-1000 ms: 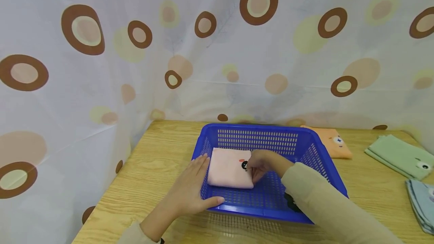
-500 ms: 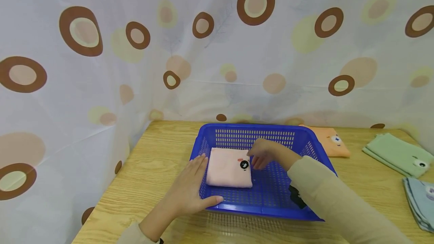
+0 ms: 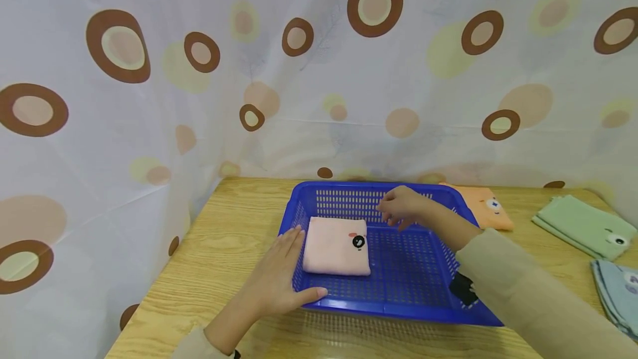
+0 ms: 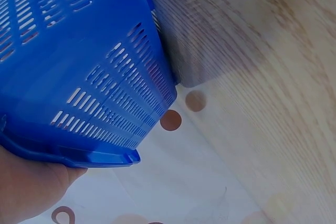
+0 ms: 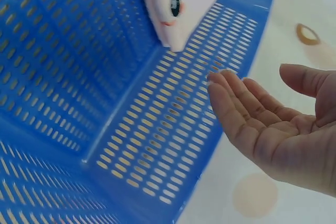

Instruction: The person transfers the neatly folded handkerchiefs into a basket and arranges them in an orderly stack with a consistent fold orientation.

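Note:
A folded pink towel with a black eye patch lies flat in the left part of a blue plastic basket. My left hand rests on the basket's near-left corner, fingers straight along the left rim and thumb on the front rim. In the left wrist view, part of this hand shows at the rim; most of its fingers are out of sight. My right hand hovers over the basket near its back wall, apart from the towel. Loosely bent and holding nothing, its fingers show in the right wrist view.
Right of the basket, on the wooden table, lie an orange folded towel, a green one and a light blue one. A curtain with a circle pattern hangs behind and to the left.
My right hand has let go of the pink towel's right edge and moved up and to the right. The towel stays in place; my left hand remains on the basket corner.

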{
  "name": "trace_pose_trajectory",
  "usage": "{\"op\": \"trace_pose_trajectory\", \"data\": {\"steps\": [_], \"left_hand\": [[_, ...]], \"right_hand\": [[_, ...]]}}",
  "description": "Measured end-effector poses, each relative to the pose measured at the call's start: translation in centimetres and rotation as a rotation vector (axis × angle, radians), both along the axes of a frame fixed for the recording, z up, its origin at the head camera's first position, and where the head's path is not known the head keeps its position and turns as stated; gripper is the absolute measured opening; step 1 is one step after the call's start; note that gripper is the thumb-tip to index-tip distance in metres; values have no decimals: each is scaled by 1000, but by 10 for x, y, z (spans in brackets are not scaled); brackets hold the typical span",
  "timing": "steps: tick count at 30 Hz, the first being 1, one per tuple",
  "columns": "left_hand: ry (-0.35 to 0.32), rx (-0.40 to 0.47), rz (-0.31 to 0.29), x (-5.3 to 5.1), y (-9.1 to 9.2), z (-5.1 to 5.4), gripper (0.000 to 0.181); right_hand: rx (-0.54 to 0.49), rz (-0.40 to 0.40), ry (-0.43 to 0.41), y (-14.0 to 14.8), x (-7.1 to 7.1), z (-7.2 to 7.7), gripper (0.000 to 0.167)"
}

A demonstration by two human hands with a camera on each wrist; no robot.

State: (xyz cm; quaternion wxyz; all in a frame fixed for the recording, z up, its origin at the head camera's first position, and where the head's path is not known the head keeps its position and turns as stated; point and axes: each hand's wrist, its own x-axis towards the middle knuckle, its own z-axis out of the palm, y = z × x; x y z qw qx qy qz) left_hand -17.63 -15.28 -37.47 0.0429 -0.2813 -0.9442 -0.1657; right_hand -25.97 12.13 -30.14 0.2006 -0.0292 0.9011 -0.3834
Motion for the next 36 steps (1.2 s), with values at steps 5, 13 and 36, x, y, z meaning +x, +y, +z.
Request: {"op": "trace_pose_trajectory", "data": {"steps": [5, 13, 36], "left_hand": [[2, -7, -3, 0, 0, 1, 105], [2, -8, 1, 0, 0, 0, 103], [-13, -7, 9, 1, 1, 0, 103]], "right_hand": [[-36, 28, 30, 15, 5, 13, 40], [-119, 17, 62, 35, 8, 22, 41], [-130, -33, 180, 101, 13, 26, 49]]}}
